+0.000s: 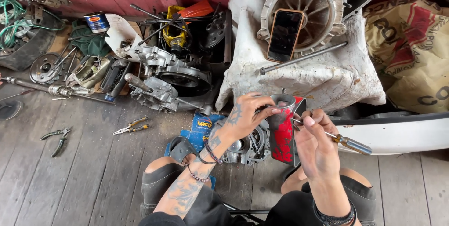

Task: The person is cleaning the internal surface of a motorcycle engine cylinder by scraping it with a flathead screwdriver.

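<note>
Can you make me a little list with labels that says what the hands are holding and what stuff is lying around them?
left hand: grips the top rim of a red and grey metal part
right hand: holds a screwdriver, tip at the part's rim
under the hands: grey engine casing on blue cardboard
floor: wooden planks, with yellow-handled pliers and dark pliers
behind: phone leaning on a round metal housing, atop a white cloth

The working tip of the yellow-handled screwdriver [348, 142] is hidden inside the red-painted metal housing [283, 132]. The grey engine casing [250, 145] is partly covered by the left hand [243, 116]. The green hose [11, 18] is cut off at the left edge.
</note>
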